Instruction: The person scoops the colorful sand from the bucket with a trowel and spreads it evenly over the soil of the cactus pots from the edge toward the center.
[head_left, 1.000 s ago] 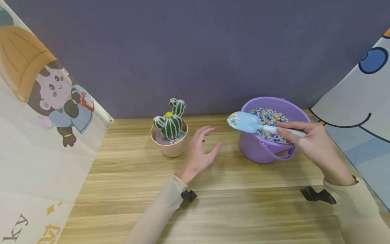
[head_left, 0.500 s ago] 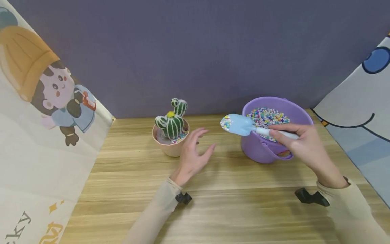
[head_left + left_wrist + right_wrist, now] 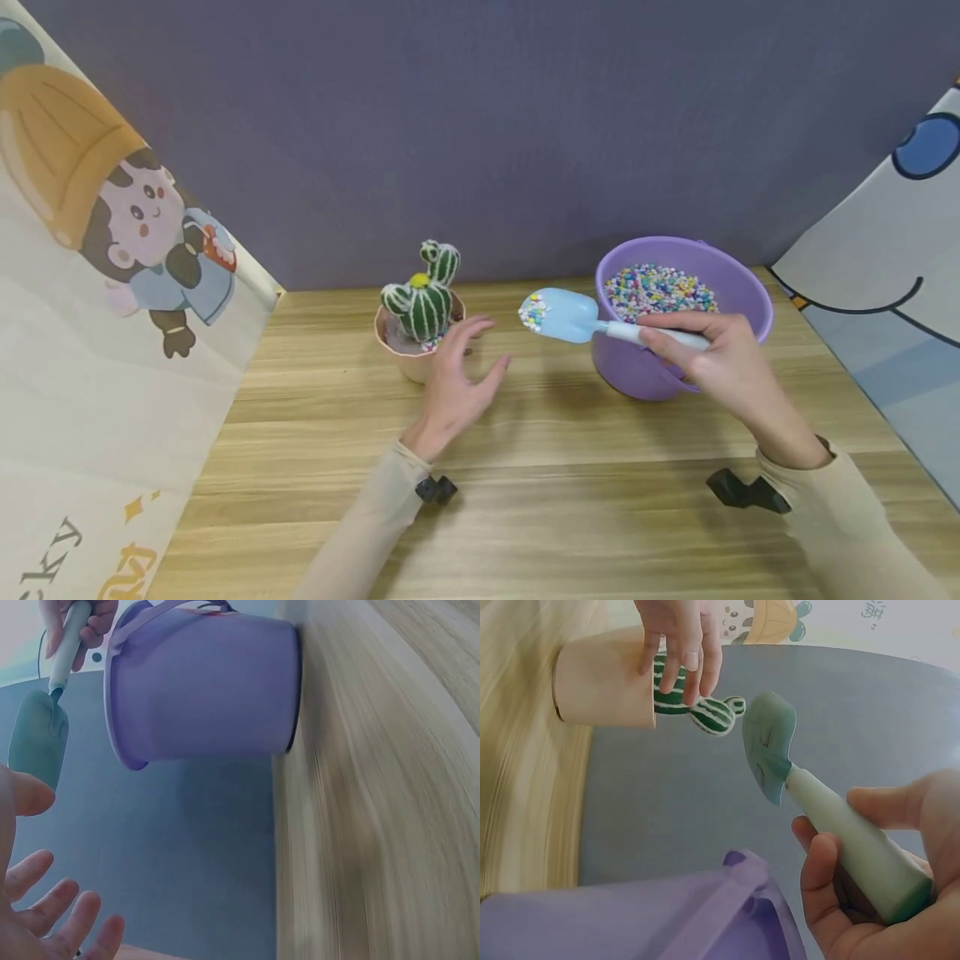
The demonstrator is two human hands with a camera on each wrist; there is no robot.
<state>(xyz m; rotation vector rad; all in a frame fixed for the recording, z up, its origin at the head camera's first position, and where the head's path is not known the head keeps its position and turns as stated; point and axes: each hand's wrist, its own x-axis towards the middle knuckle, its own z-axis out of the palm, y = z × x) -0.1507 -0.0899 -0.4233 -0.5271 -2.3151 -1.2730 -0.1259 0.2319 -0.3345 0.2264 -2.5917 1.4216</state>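
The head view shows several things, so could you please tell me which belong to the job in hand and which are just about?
Likely in the job:
trowel, held in the right hand
beads, on the trowel and in the bucket
pot with cactus, near the left hand

Apparently just surroundings:
backdrop
cartoon panels

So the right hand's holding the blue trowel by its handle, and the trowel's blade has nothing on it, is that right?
Not quite: the blade isn't bare. The head view shows small multicoloured beads at its tip. The right hand does hold the blue trowel by its handle.
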